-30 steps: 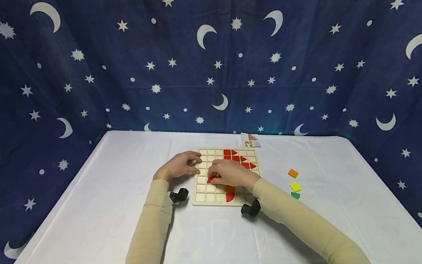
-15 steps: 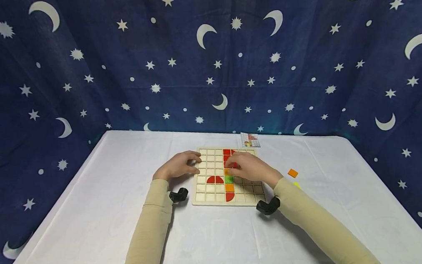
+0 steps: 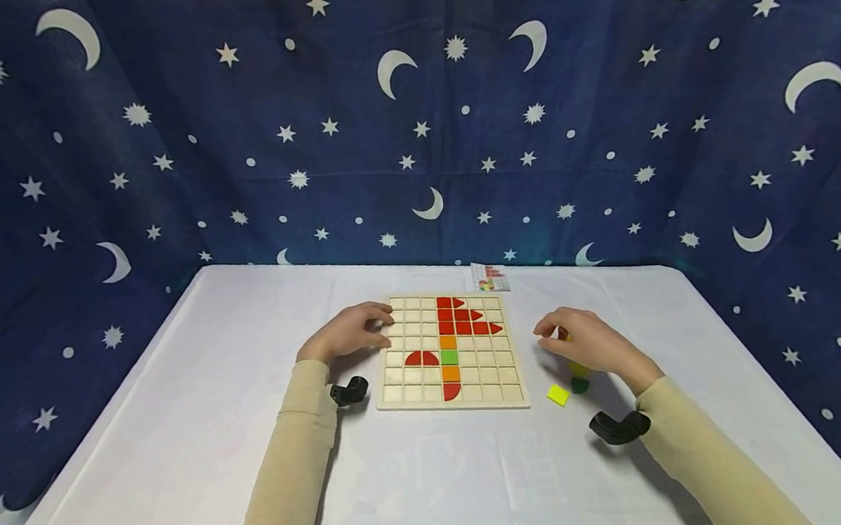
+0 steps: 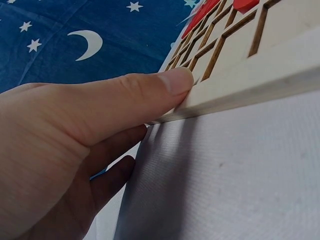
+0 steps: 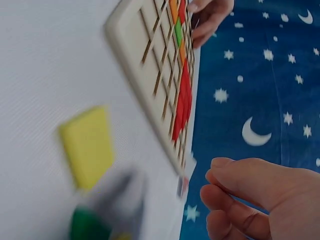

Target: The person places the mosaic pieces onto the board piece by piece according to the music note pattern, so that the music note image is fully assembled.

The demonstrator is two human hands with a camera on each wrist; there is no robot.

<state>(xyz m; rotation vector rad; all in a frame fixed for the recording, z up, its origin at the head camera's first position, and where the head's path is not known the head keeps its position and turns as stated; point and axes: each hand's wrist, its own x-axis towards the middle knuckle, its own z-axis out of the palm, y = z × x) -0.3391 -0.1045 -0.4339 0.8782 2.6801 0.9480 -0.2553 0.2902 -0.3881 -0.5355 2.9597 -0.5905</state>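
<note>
A wooden grid board (image 3: 484, 384) lies on the table, holding red pieces (image 3: 446, 316), two orange squares, a green square (image 3: 449, 357) and two red quarter rounds (image 3: 421, 358) side by side. My left hand (image 3: 344, 332) rests at the board's left edge; in the left wrist view its straight thumb (image 4: 150, 90) touches the rim, the other fingers lower down. To the right of the board, my right hand (image 3: 592, 341) hovers over loose pieces, fingers loosely bent with nothing seen between them. By it lie a yellow square (image 3: 558, 395) and a dark green piece (image 3: 580, 384); more yellow and orange shows under the hand.
A small printed card (image 3: 490, 277) with a coloured pattern lies behind the board. A white cloth (image 3: 409, 480) covers the table, and a blue star-and-moon curtain (image 3: 353, 177) hangs along its back and sides.
My right hand has moved from the board to the loose pieces on the right, leaving the red quarter rounds in the grid. A yellow square now shows nearer the board. My left hand keeps its place.
</note>
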